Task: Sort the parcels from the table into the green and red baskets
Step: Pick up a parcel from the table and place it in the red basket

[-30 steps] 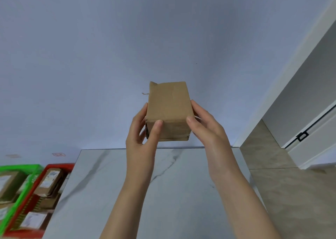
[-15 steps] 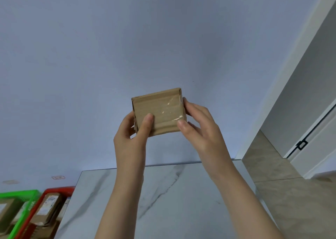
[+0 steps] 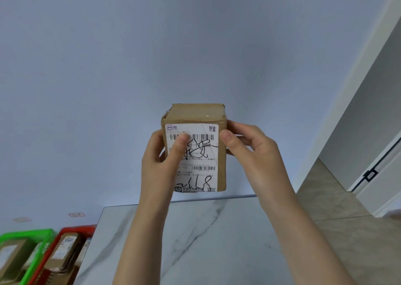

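Held above the far edge of the white marble table (image 3: 217,241), the small taped brown cardboard parcel (image 3: 196,148), clamped between left hand (image 3: 160,165) and right hand (image 3: 251,154), looks light and stiff, best gripped by its flat sides.

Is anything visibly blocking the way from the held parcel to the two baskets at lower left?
Nothing visible does. The parcel is held above the table by the left hand and right hand. The tabletop shown is bare, and the green basket and red basket are open-topped beside its left edge.
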